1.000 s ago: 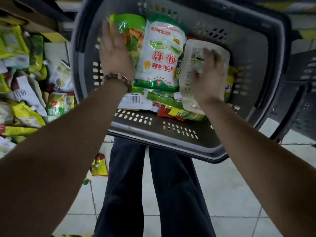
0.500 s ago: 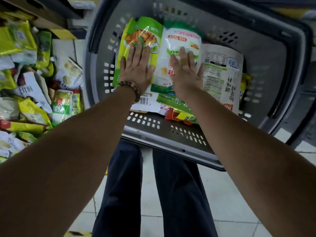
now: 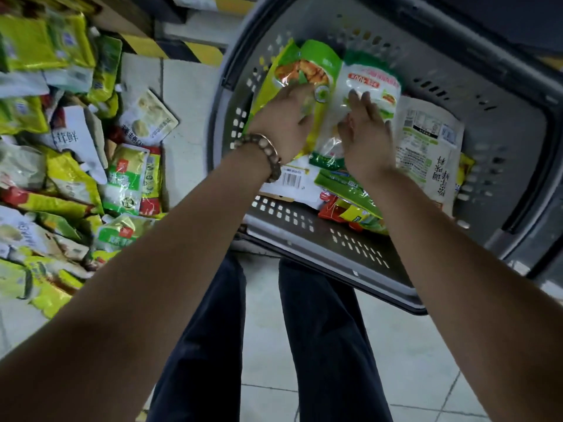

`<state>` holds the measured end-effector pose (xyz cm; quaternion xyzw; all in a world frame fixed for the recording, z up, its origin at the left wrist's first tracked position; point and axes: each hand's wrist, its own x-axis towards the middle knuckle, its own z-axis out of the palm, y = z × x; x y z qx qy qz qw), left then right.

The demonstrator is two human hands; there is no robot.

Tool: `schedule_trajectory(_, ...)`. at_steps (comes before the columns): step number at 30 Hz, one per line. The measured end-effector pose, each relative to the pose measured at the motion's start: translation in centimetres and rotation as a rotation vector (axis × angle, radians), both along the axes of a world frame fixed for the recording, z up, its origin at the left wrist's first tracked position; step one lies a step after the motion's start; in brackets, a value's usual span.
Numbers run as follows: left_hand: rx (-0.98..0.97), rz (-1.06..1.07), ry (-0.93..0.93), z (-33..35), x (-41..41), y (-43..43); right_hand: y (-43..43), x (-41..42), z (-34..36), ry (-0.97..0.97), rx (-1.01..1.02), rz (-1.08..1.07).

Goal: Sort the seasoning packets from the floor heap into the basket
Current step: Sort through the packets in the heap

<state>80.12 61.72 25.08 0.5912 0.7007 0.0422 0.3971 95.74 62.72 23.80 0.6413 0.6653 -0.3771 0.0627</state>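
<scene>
Pale floor tiles (image 3: 405, 345) are lying under everything, with a yellow-and-black striped strip (image 3: 195, 51) running along the far edge. The heap of seasoning packets (image 3: 70, 166) is sprawling over the tiles at the left, just beside the grey basket (image 3: 320, 236). Inside the basket, the left hand (image 3: 281, 124) is resting flat, fingers loosely extended, on a green packet (image 3: 307, 60), and the right hand (image 3: 367, 134) is pressing straight fingers on the white packet (image 3: 374, 83) beside it.

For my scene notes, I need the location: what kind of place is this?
Probably a shop or stockroom floor: a grey plastic shopping basket, a heap of seasoning packets on pale floor tiles, and yellow-black hazard striping behind.
</scene>
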Motion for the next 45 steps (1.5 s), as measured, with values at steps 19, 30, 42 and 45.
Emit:
schedule_trajectory(19, -0.011, 0.841, -0.02, 3.6, -28.8, -22.5, -10.3, -32.3, 3.1, 0.185, -0.082, 0.573)
schedule_trajectory(30, -0.283, 1.081, -0.024, -7.1, -34.1, -32.5, -15.9, -44.8, -12.1, 0.125, -0.427, 0.261)
schedule_trajectory(42, -0.146, 1.368, -0.143, -16.8, -35.3, -31.4, -20.1, -56.8, -22.9, 0.183, -0.676, -0.197)
schedule_trajectory(45, -0.13, 1.412, -0.156, -17.3, -36.1, -31.3, -21.1, -58.3, -23.5, 0.212, -0.601, -0.342)
